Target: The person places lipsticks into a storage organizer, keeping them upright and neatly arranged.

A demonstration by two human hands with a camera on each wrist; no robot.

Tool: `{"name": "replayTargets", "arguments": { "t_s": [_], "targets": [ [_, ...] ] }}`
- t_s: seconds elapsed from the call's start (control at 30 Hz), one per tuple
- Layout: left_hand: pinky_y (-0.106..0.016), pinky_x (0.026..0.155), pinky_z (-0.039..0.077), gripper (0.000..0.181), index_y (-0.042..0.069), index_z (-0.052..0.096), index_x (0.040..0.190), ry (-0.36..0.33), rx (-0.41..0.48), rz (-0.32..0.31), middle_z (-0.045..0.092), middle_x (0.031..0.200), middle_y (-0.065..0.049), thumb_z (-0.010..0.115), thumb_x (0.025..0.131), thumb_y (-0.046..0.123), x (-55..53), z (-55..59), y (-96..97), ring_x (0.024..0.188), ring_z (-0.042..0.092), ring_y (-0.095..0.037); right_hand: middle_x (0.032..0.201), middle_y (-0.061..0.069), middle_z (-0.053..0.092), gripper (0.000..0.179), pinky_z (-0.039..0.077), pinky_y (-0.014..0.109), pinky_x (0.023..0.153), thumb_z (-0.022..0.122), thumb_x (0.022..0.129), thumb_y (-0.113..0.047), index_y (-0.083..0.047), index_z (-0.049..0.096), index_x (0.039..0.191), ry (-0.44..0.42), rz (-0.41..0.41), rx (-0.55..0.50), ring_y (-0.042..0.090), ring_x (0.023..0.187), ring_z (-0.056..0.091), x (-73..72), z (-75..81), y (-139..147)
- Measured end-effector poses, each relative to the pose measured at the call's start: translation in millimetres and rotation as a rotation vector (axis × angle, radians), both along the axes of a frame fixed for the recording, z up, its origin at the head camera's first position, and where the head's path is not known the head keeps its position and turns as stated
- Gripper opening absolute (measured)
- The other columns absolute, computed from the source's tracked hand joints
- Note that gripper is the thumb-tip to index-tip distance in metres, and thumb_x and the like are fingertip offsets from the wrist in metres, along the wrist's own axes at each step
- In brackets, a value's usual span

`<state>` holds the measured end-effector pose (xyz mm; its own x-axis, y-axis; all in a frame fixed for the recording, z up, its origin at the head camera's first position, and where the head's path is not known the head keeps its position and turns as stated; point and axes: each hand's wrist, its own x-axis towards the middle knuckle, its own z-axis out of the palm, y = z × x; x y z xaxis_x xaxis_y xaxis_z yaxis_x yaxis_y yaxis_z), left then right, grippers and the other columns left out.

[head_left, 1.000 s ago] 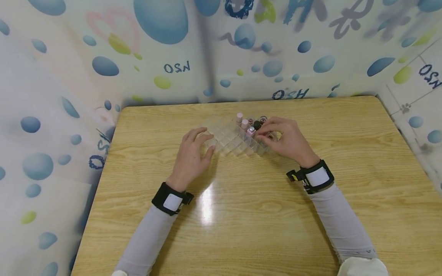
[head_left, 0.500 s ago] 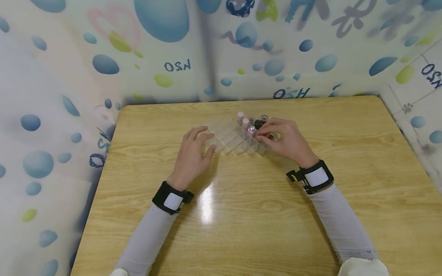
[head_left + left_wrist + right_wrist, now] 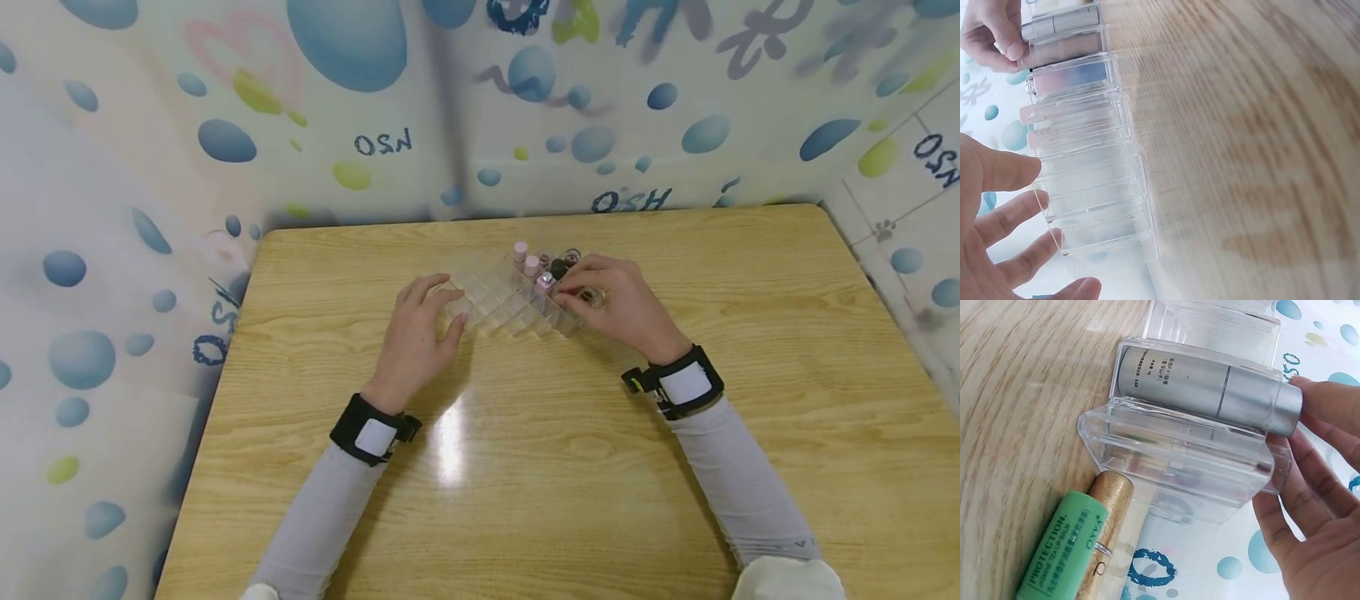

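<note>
A clear plastic lipstick organizer (image 3: 487,296) with slanted compartments stands near the table's far edge. My right hand (image 3: 618,304) is over its right end, thumb and finger pinching the cap of a silver lipstick tube (image 3: 1204,390). Most of that tube sits down inside a compartment, as the right wrist view shows. My left hand (image 3: 416,337) rests its spread, slightly bent fingertips on the organizer's left end. Pink-capped tubes (image 3: 532,267), a dark-capped one (image 3: 558,269) and a pink tube with a shiny top (image 3: 545,284) fill compartments beside the right fingers.
Next to the organizer, in the right wrist view, are a green lip balm tube (image 3: 1063,547) and a glittery gold tube (image 3: 1110,500). In the head view my right hand mostly hides that side. A patterned wall (image 3: 390,179) rises behind the wooden table (image 3: 525,467).
</note>
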<state>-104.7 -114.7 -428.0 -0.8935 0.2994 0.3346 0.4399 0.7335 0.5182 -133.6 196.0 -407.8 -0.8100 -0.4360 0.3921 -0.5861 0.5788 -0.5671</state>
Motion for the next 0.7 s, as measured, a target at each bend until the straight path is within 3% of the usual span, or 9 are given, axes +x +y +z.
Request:
{"name": "replayTargets", "arguments": {
  "t_s": [0.2,0.43,0.7],
  "targets": [
    [-0.054,0.117,0.036,0.035,0.002,0.071,0.127,0.006,0.000,0.000,0.056,0.146,-0.019,0.065,0.099,0.022,0.4,0.8,0.9,0.139,0.046,-0.040,0.098,0.002,0.073,0.011,0.055,0.038,0.063,0.080,0.089,-0.015,-0.010,0.085,0.097,0.024,-0.002,-0.011,0.015,0.082,0.067,1.6,4.7,2],
    [-0.061,0.118,0.031,0.035,0.002,0.071,0.126,0.039,-0.013,0.006,0.058,0.143,-0.020,0.068,0.097,0.022,-0.9,1.2,2.7,0.140,0.045,-0.046,0.104,0.006,0.075,0.012,0.059,0.042,0.081,0.076,0.092,-0.012,-0.004,0.083,0.098,0.054,-0.034,-0.026,0.022,0.096,0.071,3.7,16.8,12],
    [-0.066,0.114,0.033,0.036,0.003,0.072,0.125,0.069,-0.033,0.008,0.060,0.142,-0.018,0.072,0.094,0.021,5.0,4.8,9.5,0.140,0.042,-0.049,0.099,0.005,0.075,0.013,0.054,0.035,0.076,0.076,0.092,-0.008,-0.003,0.081,0.102,0.087,-0.065,-0.043,0.018,0.090,0.070,9.6,18.4,28]
  ]
}}
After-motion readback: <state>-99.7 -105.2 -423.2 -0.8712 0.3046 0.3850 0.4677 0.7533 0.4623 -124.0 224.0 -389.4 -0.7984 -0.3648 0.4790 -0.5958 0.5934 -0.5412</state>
